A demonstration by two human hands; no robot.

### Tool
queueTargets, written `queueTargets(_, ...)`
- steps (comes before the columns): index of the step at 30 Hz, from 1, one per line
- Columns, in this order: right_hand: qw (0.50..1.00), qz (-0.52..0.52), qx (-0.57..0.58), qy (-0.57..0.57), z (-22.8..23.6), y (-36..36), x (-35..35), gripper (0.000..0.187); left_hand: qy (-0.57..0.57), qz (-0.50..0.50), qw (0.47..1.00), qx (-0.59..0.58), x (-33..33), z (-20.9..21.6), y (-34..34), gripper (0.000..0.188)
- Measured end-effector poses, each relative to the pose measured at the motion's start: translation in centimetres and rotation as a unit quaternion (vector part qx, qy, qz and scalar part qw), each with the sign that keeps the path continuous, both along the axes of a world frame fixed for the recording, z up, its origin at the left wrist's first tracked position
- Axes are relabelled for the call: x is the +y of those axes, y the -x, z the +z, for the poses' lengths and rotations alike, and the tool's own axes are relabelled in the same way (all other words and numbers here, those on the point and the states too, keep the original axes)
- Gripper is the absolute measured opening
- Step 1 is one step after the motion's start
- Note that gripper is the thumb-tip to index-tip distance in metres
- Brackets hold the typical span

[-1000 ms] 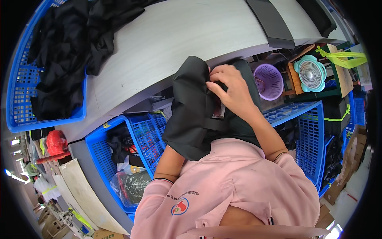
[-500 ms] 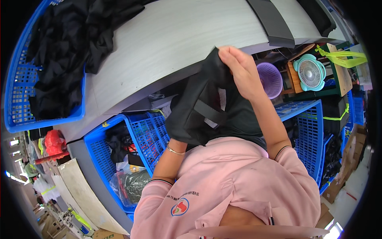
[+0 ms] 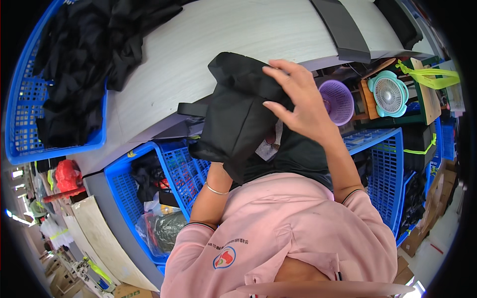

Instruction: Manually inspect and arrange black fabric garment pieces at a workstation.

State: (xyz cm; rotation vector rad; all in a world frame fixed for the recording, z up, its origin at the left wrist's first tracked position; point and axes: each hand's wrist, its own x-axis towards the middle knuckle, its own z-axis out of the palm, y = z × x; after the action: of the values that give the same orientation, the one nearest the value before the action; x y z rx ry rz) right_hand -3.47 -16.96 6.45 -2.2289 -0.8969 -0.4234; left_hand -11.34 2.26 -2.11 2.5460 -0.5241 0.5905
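A black fabric bag (image 3: 241, 107) with a strap loop sticking out at its left is held up in front of my body, over the table's near edge. My left forearm (image 3: 213, 191), with a bangle at the wrist, runs up into the bag's lower end. The cloth covers my left hand, so its fingers are hidden. At the bag's right side is my right hand (image 3: 305, 102), fingers and thumb spread apart. Its fingertips are at the cloth without closing on it.
A light grey table (image 3: 198, 39) curves across the front. On its left stands a blue basket (image 3: 59, 154) heaped with black fabric (image 3: 94, 54). Below are another blue crate (image 3: 121, 186) and, to the right, a blue crate (image 3: 387, 174), a purple basket (image 3: 340, 102) and a turquoise fan (image 3: 387, 93).
The bag has turned and opened out upward and left, its strap now at the left. My right hand has let go of the cloth's upper corner and spread its fingers.
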Motion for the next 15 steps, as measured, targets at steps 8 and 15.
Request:
queueTargets(8, 0.983, -0.055, -0.168, 0.045, -3.8, -0.9, 1.3, 0.028, 0.037, 0.024, 0.998, 0.036, -1.3, -0.1, 0.4, 0.044)
queueTargets(15, 0.902, 0.258, 0.288, -0.194, -1.3, -0.9, -2.8, 0.011, 0.358, -0.012, 0.903, 0.236, 1.7, 0.3, -0.5, 0.045)
